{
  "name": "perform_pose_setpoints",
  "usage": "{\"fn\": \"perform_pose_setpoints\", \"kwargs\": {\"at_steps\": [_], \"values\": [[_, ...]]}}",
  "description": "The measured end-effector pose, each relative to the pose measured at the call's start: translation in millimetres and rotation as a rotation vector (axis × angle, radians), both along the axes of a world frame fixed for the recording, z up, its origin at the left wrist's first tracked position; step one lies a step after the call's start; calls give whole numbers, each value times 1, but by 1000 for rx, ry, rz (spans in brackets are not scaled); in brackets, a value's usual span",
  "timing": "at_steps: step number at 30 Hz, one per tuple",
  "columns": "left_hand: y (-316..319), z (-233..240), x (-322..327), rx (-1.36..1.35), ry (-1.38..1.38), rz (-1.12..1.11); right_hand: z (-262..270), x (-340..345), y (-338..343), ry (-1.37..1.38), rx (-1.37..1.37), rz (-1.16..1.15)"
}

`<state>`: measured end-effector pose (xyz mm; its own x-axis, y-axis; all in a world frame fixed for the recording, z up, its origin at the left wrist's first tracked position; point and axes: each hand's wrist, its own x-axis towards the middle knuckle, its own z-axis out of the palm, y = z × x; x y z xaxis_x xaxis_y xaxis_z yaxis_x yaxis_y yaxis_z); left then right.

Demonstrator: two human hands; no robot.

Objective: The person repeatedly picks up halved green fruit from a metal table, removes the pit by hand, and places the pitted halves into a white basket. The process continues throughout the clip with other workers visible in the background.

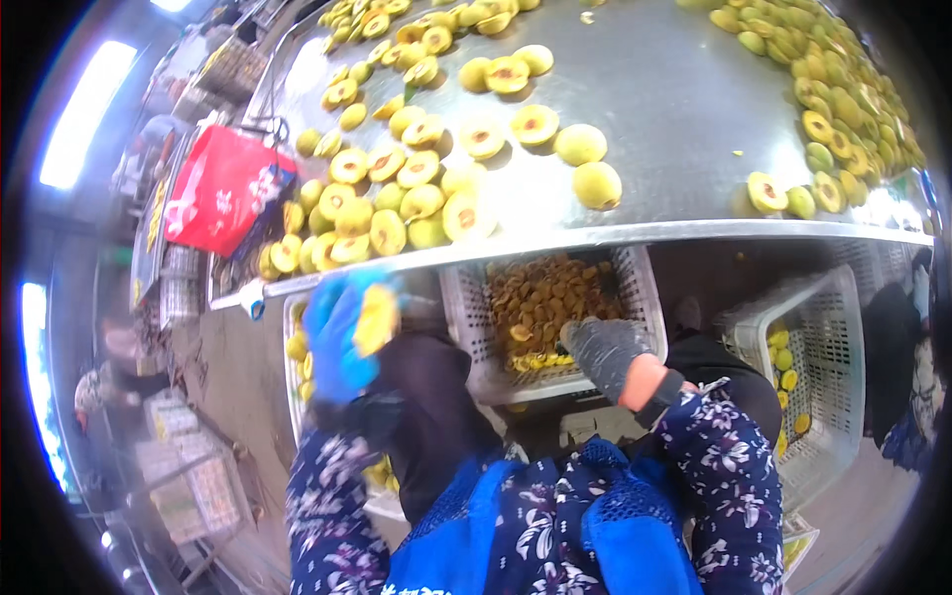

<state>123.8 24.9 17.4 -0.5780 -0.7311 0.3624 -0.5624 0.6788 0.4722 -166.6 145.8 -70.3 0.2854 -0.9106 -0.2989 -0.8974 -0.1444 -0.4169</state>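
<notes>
My left hand [346, 335], in a blue glove and blurred, is closed around a yellow fruit half [376, 320] just below the metal table's edge, above the left crate. My right hand [606, 355] wears a dark grey glove and is over the near right part of a white plastic crate [654, 297] between my knees. Brown fruit stones [550, 290] fill that crate, with some yellow pieces near its front. Whether the right fingers hold anything cannot be told. Halved yellow-green fruits [420, 201] lie cut side up and down on the table's left part.
The metal table [669, 134] has a raised rim before me. More fruit is piled at its far right [848, 111]. A red bag [223, 190] sits at its left corner. White crates with fruit stand at left [291, 387] and right [844, 372]. Another person's dark clothing [892, 357] shows at far right.
</notes>
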Motion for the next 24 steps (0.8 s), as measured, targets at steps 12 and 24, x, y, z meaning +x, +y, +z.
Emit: {"fn": "perform_pose_setpoints", "kwargs": {"at_steps": [12, 24], "values": [[-54, -19, -121, 380, 22, -206, 17, -8, 7, -92, -99, -96], [-92, -50, -269, 159, -614, -421, 35, -25, 7, -194, -70, -154]]}}
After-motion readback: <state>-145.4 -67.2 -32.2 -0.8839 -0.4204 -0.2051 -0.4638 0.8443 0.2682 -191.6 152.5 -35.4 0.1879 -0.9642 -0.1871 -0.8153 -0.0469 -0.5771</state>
